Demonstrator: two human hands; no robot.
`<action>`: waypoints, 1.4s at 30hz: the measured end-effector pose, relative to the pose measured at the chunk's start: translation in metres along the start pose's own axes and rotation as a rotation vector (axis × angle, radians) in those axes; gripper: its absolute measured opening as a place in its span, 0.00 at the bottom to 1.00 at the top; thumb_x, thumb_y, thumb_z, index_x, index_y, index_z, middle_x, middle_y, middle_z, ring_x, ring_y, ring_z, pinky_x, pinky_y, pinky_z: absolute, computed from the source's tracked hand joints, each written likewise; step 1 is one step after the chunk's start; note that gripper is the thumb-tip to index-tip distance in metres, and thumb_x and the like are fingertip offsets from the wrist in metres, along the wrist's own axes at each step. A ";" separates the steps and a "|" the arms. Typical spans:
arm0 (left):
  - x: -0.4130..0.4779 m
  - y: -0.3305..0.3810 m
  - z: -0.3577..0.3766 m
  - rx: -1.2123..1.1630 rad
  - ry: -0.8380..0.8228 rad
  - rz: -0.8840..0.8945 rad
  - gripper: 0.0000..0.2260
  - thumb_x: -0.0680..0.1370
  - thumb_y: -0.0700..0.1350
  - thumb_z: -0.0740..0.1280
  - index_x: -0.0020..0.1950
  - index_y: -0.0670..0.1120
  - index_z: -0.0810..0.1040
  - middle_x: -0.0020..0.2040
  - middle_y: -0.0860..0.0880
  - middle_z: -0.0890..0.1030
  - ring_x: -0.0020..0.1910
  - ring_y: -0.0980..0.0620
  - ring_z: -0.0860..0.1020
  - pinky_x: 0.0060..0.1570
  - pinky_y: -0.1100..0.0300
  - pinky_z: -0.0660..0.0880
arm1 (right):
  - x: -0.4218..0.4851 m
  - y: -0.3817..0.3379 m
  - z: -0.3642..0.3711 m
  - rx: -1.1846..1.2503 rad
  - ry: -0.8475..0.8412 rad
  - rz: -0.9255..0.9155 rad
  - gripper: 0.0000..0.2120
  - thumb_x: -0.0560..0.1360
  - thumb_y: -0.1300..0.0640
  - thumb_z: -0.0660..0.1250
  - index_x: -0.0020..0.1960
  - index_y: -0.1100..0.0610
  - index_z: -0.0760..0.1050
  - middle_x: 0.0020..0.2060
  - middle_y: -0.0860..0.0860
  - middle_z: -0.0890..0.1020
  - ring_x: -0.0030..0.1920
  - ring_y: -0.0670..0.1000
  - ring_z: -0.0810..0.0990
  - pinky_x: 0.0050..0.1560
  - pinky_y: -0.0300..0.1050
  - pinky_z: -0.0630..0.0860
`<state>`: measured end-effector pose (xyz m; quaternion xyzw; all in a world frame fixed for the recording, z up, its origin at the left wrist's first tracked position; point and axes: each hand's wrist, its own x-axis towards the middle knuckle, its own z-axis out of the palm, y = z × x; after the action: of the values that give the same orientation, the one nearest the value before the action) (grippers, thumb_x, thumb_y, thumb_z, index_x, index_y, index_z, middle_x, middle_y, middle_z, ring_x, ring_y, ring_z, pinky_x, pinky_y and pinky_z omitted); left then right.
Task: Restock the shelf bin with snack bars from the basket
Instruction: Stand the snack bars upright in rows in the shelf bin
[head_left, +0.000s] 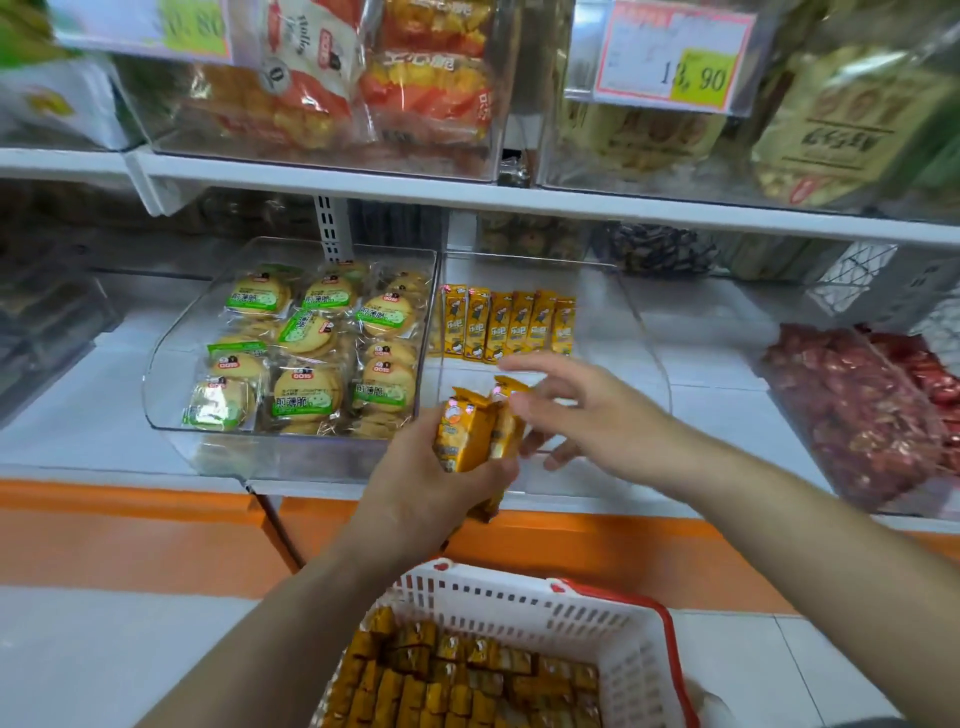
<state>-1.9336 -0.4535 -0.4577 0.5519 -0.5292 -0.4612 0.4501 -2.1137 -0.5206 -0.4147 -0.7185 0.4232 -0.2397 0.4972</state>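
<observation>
My left hand (415, 483) grips a bunch of yellow-orange snack bars (470, 431) in front of the clear shelf bin (644, 332). My right hand (582, 410) reaches in from the right, fingers spread and touching the top of that bunch; whether it grips a bar is unclear. Several matching bars (506, 325) stand in a row at the back left of the bin. Below, a white basket with red trim (524, 603) holds many more of the same bars (457, 680).
A clear bin of green-labelled biscuit packs (306, 348) sits left of the target bin. Red wrapped sweets (862, 410) fill a bin on the right. An upper shelf (467, 200) with snack bags and a price tag (675, 52) overhangs. An orange band (130, 535) runs below.
</observation>
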 end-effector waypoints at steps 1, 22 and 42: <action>-0.004 0.001 0.003 -0.014 -0.038 0.016 0.07 0.76 0.45 0.77 0.47 0.55 0.80 0.39 0.45 0.85 0.34 0.48 0.84 0.31 0.61 0.78 | -0.006 0.000 0.005 -0.009 0.005 -0.001 0.14 0.76 0.48 0.70 0.62 0.43 0.77 0.46 0.48 0.82 0.41 0.50 0.85 0.38 0.42 0.80; -0.012 0.002 0.004 -0.193 0.123 -0.062 0.09 0.76 0.47 0.75 0.54 0.52 0.80 0.40 0.53 0.87 0.35 0.54 0.85 0.31 0.66 0.77 | -0.028 0.012 -0.002 0.285 -0.037 0.056 0.21 0.71 0.64 0.76 0.59 0.48 0.75 0.52 0.58 0.81 0.46 0.57 0.86 0.40 0.46 0.82; 0.020 -0.013 -0.019 -0.139 0.046 -0.012 0.17 0.76 0.40 0.73 0.64 0.51 0.79 0.53 0.56 0.87 0.52 0.53 0.86 0.43 0.61 0.83 | 0.152 0.053 -0.146 -1.166 0.275 0.112 0.22 0.68 0.52 0.79 0.60 0.46 0.80 0.59 0.53 0.82 0.60 0.58 0.80 0.55 0.43 0.75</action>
<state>-1.9128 -0.4729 -0.4680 0.5329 -0.4822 -0.4868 0.4965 -2.1643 -0.7318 -0.4176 -0.8118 0.5825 -0.0322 -0.0263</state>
